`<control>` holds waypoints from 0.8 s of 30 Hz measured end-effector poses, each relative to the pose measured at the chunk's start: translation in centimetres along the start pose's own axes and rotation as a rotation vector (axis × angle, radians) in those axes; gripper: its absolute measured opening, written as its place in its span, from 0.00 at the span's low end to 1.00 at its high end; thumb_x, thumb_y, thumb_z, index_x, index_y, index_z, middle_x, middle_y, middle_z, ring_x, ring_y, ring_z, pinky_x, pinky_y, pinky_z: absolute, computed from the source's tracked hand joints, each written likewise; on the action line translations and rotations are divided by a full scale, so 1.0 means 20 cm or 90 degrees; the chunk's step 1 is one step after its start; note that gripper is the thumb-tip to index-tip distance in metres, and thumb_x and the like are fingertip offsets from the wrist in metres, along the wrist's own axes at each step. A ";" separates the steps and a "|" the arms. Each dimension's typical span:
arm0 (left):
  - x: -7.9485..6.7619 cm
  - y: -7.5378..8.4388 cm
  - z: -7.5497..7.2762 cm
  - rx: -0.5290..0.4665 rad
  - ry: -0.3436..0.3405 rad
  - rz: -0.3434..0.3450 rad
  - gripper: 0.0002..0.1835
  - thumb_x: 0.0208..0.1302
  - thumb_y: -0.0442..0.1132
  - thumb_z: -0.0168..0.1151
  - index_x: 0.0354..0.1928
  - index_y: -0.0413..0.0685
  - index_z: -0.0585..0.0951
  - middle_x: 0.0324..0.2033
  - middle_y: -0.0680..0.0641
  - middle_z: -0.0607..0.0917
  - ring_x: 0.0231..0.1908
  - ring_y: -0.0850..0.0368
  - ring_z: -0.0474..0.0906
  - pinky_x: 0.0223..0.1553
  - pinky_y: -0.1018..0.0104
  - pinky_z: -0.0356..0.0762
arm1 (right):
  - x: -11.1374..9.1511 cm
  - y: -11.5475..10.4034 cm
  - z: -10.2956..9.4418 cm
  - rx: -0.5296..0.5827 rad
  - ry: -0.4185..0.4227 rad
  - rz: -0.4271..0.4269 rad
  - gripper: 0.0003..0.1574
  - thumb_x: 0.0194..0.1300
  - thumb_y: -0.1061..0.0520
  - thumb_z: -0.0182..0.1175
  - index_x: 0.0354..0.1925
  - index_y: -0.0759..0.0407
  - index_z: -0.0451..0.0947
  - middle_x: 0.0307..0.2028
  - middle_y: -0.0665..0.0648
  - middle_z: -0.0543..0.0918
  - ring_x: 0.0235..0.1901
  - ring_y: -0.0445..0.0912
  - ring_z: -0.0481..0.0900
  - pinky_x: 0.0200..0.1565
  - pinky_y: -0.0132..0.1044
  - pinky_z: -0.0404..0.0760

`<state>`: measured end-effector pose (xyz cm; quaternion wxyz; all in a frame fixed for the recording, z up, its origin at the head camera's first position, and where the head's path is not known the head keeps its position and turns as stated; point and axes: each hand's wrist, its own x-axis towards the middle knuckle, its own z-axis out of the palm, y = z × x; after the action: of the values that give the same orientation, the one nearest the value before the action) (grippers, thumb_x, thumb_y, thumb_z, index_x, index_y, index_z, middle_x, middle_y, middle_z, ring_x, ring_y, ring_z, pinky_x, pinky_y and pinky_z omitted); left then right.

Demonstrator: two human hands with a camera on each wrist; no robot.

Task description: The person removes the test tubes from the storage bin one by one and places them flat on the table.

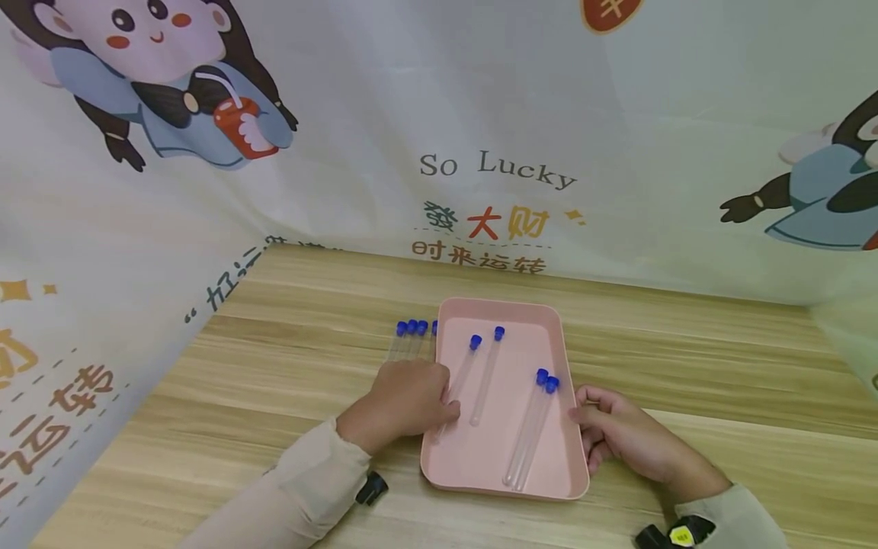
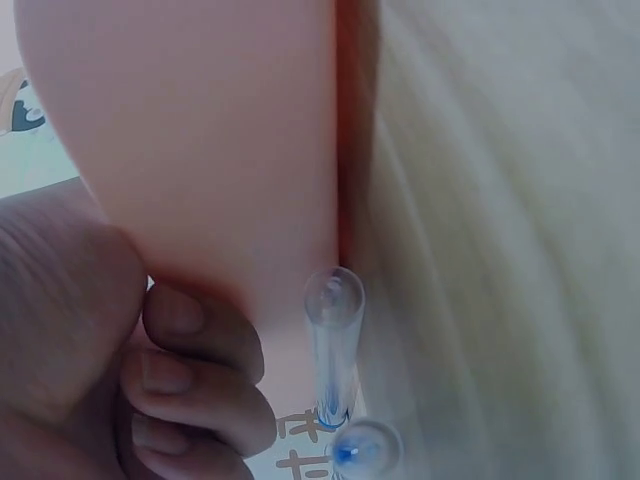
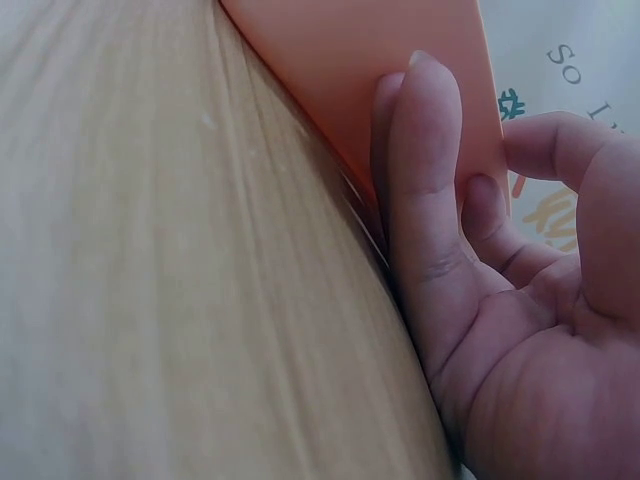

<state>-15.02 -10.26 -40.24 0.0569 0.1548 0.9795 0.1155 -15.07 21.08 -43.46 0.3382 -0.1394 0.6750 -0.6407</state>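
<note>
A pink rectangular tray [image 1: 480,465] lies on the wooden table, with several clear test tubes with blue caps in it. Two tubes [image 1: 527,435] lie side by side at its right; another tube [image 1: 487,381] is near the middle, and one [image 1: 466,370] is partly behind my left hand. My left hand [image 1: 411,400] grips the tray's left edge, thumb over the rim and fingers [image 2: 200,385] curled by the outer wall. On the opposite edge, my right hand [image 1: 627,435] holds the rim with its thumb, its fingers [image 3: 425,160] against the outer wall.
Several more blue-capped test tubes [image 1: 411,339] lie on the table left of the tray, partly hidden by my left hand and the tray. A printed white cloth [image 1: 370,137] hangs behind the wooden table [image 1: 686,343] and along its left side.
</note>
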 end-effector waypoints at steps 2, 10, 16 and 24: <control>0.00 0.00 0.00 -0.005 0.005 -0.002 0.21 0.58 0.52 0.66 0.15 0.54 0.70 0.13 0.55 0.70 0.19 0.58 0.69 0.23 0.61 0.63 | 0.00 0.00 0.00 0.000 0.003 0.005 0.05 0.76 0.56 0.50 0.39 0.55 0.64 0.25 0.50 0.80 0.22 0.41 0.81 0.26 0.34 0.82; 0.00 0.00 -0.01 -0.012 0.025 -0.001 0.18 0.57 0.51 0.66 0.17 0.56 0.71 0.14 0.56 0.72 0.19 0.59 0.69 0.22 0.61 0.63 | 0.01 0.01 -0.01 -0.002 0.001 -0.002 0.05 0.75 0.56 0.49 0.39 0.54 0.64 0.26 0.50 0.80 0.23 0.41 0.81 0.26 0.35 0.82; 0.00 0.00 -0.04 -0.034 0.030 0.001 0.16 0.58 0.50 0.66 0.18 0.56 0.72 0.15 0.56 0.74 0.19 0.60 0.70 0.22 0.62 0.64 | 0.01 0.01 -0.01 0.000 0.001 -0.002 0.05 0.76 0.57 0.49 0.39 0.54 0.64 0.26 0.50 0.80 0.23 0.41 0.81 0.26 0.35 0.82; -0.01 -0.02 -0.08 -0.034 0.058 0.003 0.16 0.57 0.49 0.65 0.18 0.57 0.72 0.15 0.57 0.73 0.20 0.61 0.69 0.21 0.64 0.64 | 0.01 0.01 0.00 0.000 0.004 0.003 0.06 0.75 0.57 0.50 0.39 0.55 0.64 0.25 0.50 0.80 0.22 0.41 0.81 0.26 0.35 0.82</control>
<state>-15.17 -10.92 -38.84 0.0160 0.1504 0.9772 0.1489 -15.21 21.08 -43.62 0.3377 -0.1362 0.6763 -0.6404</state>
